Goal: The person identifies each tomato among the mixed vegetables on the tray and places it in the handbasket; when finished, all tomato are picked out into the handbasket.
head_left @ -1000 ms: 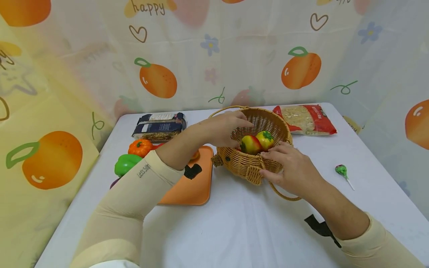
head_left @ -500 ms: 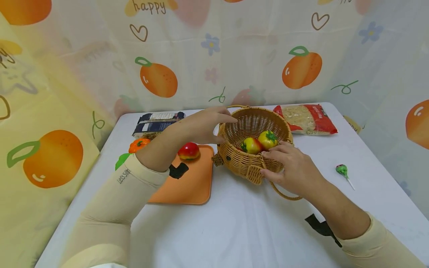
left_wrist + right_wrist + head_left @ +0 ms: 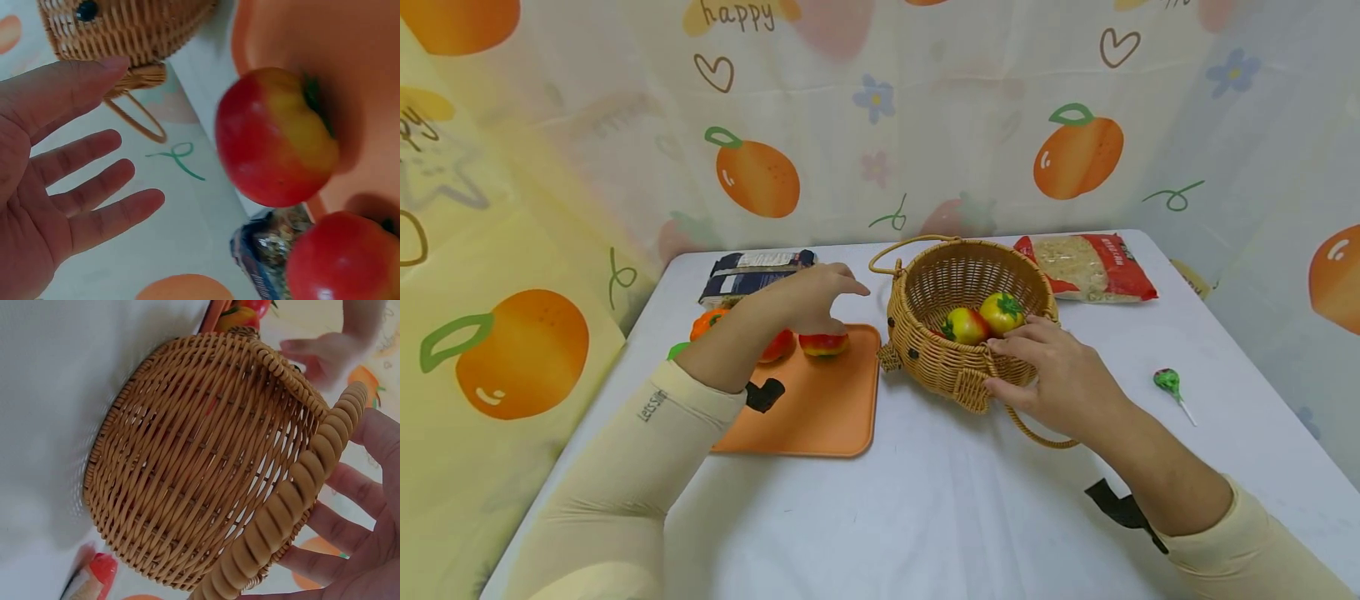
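My left hand (image 3: 816, 300) hovers over the orange tray (image 3: 820, 417), fingers spread and nothing in them. Just below it lies a red-and-yellow fruit (image 3: 823, 347), with a second red fruit (image 3: 780, 347) to its left. In the left wrist view both the nearer fruit (image 3: 275, 137) and the other fruit (image 3: 344, 259) sit apart from the fingers. My right hand (image 3: 1067, 375) holds the rim of a wicker basket (image 3: 936, 367). Inside it are two yellow-red fruits with green tops, one in front (image 3: 964, 326) and one behind (image 3: 1002, 313). Its fingertips are partly hidden behind the handle (image 3: 294, 494).
Partly behind my left arm are an orange pumpkin (image 3: 707, 322) and a green item (image 3: 677, 350). A dark grain bag (image 3: 752, 273) lies at the back left, a red-and-clear bag (image 3: 1086, 267) at the back right. On the right lies a lollipop (image 3: 1168, 383).
My left hand has come out of the basket and moved left over the tray. The fruits on the tray show more clearly. My right hand has stayed on the basket.
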